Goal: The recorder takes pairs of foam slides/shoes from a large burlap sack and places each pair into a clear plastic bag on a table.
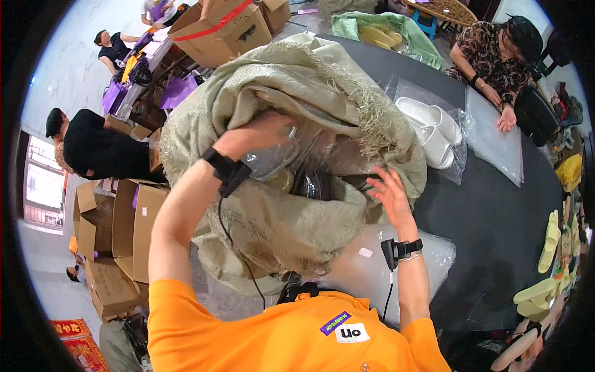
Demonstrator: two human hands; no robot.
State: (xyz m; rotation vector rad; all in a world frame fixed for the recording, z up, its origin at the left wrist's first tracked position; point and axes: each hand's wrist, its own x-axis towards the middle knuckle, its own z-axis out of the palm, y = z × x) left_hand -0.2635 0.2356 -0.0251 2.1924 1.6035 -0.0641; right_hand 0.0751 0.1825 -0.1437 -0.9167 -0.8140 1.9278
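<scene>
Dark table [496, 248]; sack [266, 217] (mouth upward)

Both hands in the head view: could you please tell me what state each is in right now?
Left hand: inside the woven sack's mouth; its grip cannot be told.
Right hand: open and spread at the sack's mouth.

Dark bench [496, 254] with a curved edge, pale marbled wall [62, 74] at left, brightly lit window [45, 180], rounded brown table [429, 8] at upper right, blue stool [424, 23] beneath its edge
</scene>
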